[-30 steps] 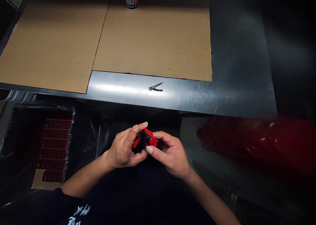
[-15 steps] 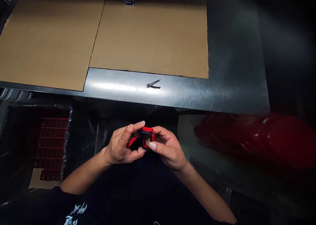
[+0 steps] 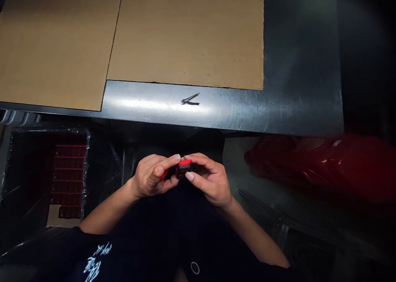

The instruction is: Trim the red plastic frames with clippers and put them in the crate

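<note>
Between left hand (image 3: 151,175) and right hand (image 3: 210,179) sits a half-hidden red-and-black part (image 3: 184,168).

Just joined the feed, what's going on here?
A person is pinching a small red-and-black plastic part between the fingertips of their left hand and right hand, holding it just below the edge of a steel table. Rows of red parts sit in plastic wrapping to the left.

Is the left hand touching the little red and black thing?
Touching. The head view shows the left hand with its fingertips pressed against the small red and black plastic piece, with no gap between them.
</note>
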`<state>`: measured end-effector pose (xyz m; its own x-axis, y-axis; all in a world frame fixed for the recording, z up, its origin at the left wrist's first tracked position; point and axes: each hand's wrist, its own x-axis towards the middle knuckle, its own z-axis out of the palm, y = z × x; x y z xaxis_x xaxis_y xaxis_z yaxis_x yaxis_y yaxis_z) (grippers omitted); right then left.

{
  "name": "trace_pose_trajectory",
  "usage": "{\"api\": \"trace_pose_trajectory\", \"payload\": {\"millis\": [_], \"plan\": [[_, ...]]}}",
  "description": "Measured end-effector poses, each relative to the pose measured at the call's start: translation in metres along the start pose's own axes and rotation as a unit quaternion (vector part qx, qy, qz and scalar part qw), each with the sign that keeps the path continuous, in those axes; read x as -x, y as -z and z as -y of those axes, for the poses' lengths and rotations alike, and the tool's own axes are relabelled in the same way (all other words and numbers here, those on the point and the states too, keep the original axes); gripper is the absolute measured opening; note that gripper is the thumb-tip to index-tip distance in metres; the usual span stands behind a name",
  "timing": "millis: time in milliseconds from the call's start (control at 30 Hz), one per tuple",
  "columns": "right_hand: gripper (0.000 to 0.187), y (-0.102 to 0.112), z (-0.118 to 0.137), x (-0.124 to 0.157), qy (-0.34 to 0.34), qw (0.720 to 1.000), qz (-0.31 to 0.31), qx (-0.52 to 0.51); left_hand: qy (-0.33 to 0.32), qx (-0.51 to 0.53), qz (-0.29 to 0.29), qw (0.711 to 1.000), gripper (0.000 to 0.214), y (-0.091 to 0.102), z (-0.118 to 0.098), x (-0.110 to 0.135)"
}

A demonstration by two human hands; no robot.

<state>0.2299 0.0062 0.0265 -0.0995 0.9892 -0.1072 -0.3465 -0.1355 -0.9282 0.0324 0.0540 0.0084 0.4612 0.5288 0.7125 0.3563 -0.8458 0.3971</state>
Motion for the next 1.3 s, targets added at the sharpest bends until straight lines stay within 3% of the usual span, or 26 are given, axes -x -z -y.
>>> {"api": "trace_pose_trajectory", "payload": {"millis": [300, 700, 933, 1100, 1300], "plan": [[0.026, 0.001, -0.009, -0.003, -0.122, 0.98, -0.006, -0.156, 0.041, 0.117, 0.031, 0.992, 0.106, -0.001, -0.004, -0.006], [0.031, -0.001, -0.006, -0.013, -0.255, 0.945, 0.015, -0.206, 0.09, 0.139, 0.056, 0.985, 0.126, 0.006, -0.004, -0.019], [0.035, -0.001, -0.009, -0.014, -0.299, 0.928, 0.013, -0.224, 0.136, 0.108, 0.055, 0.983, 0.126, 0.006, -0.005, -0.017], [0.035, 0.001, -0.011, -0.013, -0.303, 0.92, 0.039, -0.244, 0.131, 0.08, 0.046, 0.987, 0.127, 0.005, -0.007, -0.017], [0.037, 0.004, -0.014, -0.012, -0.317, 0.921, 0.035, -0.222, 0.131, 0.068, 0.077, 0.986, 0.123, 0.005, -0.008, -0.016]]}}
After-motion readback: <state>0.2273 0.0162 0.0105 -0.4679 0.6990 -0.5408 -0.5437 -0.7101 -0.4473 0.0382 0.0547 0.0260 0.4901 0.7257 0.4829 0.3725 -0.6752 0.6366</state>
